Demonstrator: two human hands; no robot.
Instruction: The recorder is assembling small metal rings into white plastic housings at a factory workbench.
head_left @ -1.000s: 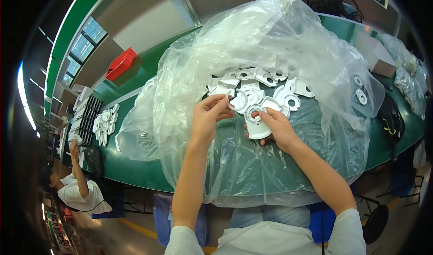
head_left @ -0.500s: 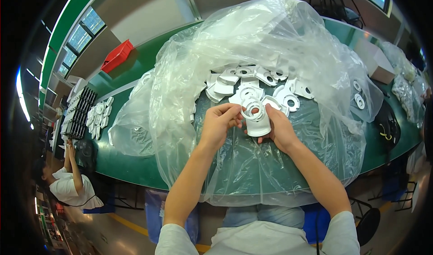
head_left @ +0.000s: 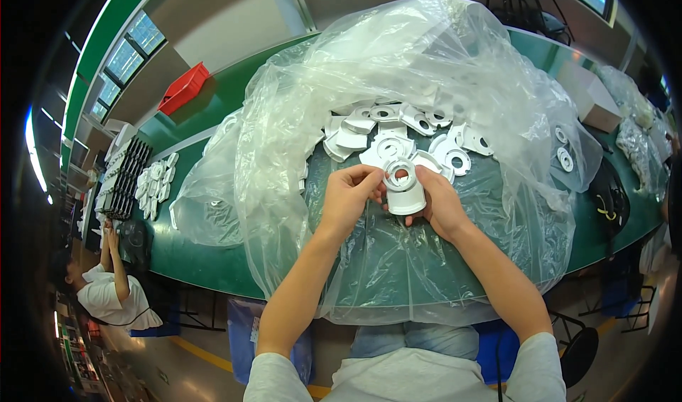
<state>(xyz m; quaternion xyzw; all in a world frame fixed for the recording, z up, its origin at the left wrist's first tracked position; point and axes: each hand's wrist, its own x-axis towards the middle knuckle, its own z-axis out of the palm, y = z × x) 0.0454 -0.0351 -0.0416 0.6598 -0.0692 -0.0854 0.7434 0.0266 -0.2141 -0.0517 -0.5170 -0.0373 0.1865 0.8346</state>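
Above the plastic-covered table I hold a white plastic part [head_left: 406,202], with a flared lower end and a round opening at its top. My right hand [head_left: 442,201] is closed round its right side, some fingers hidden behind it. A white ring [head_left: 399,175] lies over the round opening. My left hand [head_left: 349,197] pinches at the ring's left edge, thumb and index finger together. Just beyond my hands is a loose pile of similar white parts [head_left: 348,137], several with round holes.
A large clear plastic bag [head_left: 284,132] spreads round the pile and over the green table [head_left: 206,260]. More rings [head_left: 564,159] lie under plastic at right. Far left are a red bin [head_left: 183,89], stacked black trays [head_left: 124,178] and a co-worker [head_left: 114,288]. A white box [head_left: 593,96] stands right.
The ring has moved slightly right and now lines up with the part's round opening. My left hand has shifted right with it; my right hand has hardly moved.
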